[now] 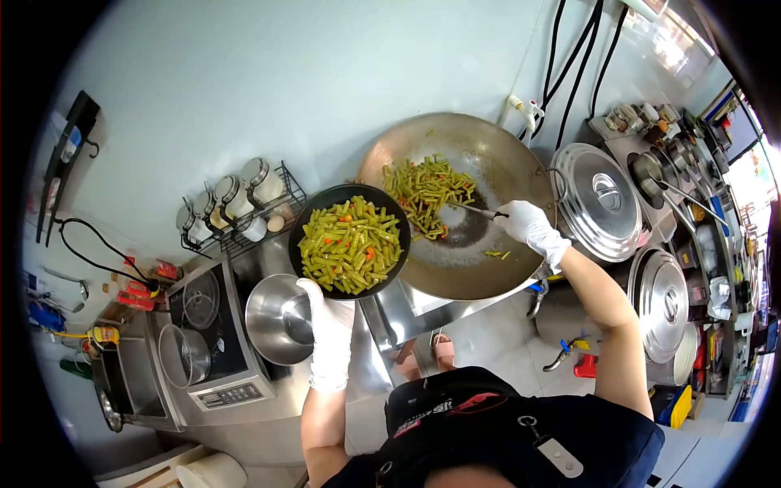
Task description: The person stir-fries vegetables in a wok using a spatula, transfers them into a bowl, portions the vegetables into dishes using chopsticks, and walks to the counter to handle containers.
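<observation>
My left hand point(329, 325), in a white glove, grips the near edge of a black bowl point(324, 197), its thumb by the rim. Cut green beans point(350, 244) with orange-red bits fill the bowl, which sits beside the left rim of a large metal wok point(504, 264). More cut beans point(427, 185) lie in the wok's left half, with a few loose pieces near its front. My right hand point(526, 228), also gloved, is closed around the handle of a metal spatula point(480, 211) that points left toward those beans. The spatula's far end is hard to make out.
A steel mixing bowl point(281, 321) stands left of my left hand, near a cooktop point(232, 342) holding a clear pot. Lidded jars point(262, 180) stand in a wire rack by the wall. Large lidded pots point(600, 203) stand right of the wok; a tap point(527, 110) is behind it.
</observation>
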`<state>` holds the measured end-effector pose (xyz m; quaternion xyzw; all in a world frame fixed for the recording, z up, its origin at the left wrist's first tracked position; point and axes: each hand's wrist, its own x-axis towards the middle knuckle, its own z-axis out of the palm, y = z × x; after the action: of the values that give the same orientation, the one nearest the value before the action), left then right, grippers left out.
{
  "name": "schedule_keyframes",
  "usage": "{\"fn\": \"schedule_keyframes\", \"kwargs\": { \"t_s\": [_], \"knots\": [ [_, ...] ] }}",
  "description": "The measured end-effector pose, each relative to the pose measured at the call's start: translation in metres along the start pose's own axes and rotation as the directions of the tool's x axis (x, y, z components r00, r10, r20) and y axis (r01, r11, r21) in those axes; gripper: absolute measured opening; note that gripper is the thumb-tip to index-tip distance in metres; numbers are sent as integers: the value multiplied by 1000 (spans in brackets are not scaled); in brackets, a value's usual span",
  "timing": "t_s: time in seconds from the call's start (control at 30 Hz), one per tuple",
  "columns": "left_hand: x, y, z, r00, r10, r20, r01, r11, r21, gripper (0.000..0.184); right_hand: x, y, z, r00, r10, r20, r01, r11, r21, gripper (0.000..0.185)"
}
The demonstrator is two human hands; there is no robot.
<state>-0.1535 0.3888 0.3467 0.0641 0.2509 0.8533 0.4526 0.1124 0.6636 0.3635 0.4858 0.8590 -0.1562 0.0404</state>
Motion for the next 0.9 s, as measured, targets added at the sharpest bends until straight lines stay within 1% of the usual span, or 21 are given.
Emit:
{"fn": "schedule_keyframes", "kwargs": {
  "t_s": [0.07,0.1,0.17,0.2,0.3,0.33,0.4,0.43,0.47,0.5,0.53,0.6,0.63,0.7,0.73,0.77,0.8,0.83,0.9],
  "knots": [
    [4,-7,-5,1000,-17,4,17,1000,3,76,-6,3,-23,999,0,39,0,1000,-3,29],
    [6,-10,-5,1000,-22,20,22,1000,22,76,-13,6,-34,999,-37,-7,37,999,1,29],
    [9,-17,-1,998,-30,50,27,998,56,76,-20,8,-58,999,-38,13,38,999,-35,30],
    [9,-21,5,998,-50,31,49,998,34,75,-24,12,-70,997,-73,8,73,997,-29,31],
    [22,-33,-8,993,-95,64,96,995,-14,76,-49,-1,-117,997,-68,-29,66,996,-61,32],
    [24,-38,-1,991,-114,70,116,993,-31,75,-54,-2,-131,997,-73,-33,70,995,-73,32],
    [31,-51,-2,987,-94,129,97,995,-20,74,-76,-18,-168,997,-69,-46,66,995,-71,30],
    [35,-56,-1,984,-90,155,93,996,-11,74,-80,-11,-173,988,-134,-81,132,991,-25,29],
    [39,-62,0,984,-115,134,118,993,-15,75,-84,-11,-179,976,-177,-130,172,984,-49,28],
    [43,-68,3,985,-100,138,100,995,6,76,-90,-12,-186,959,-222,-177,212,974,-74,28],
    [44,-72,9,986,-110,125,108,994,21,76,-98,-20,-196,961,-228,-159,218,973,-77,29],
    [47,-75,20,984,-135,117,132,991,33,78,-107,-26,-198,944,-258,-206,249,966,-65,29],
    [55,-83,18,984,-163,70,164,986,-17,78,-110,-26,-198,935,-272,-229,266,962,-59,28],
    [58,-88,25,980,-150,128,156,987,-45,78,-115,-34,-196,919,-336,-208,326,942,-85,23],
    [60,-90,29,982,-151,111,156,987,-35,83,-118,-38,-190,906,-354,-232,349,935,-61,23],
    [61,-92,30,983,-146,112,151,988,-38,83,-120,-41,-185,893,-370,-255,374,927,-36,22],
    [63,-94,30,984,-141,113,146,988,-41,84,-121,-48,-183,900,-383,-209,377,924,-68,23],
    [64,-94,31,984,-135,114,141,989,-45,85,-118,-46,-171,888,-410,-208,387,911,-143,25],
    [64,-97,34,986,-119,118,126,991,-55,86,-118,-45,-153,889,-393,-237,335,909,-248,28]
  ]
}}
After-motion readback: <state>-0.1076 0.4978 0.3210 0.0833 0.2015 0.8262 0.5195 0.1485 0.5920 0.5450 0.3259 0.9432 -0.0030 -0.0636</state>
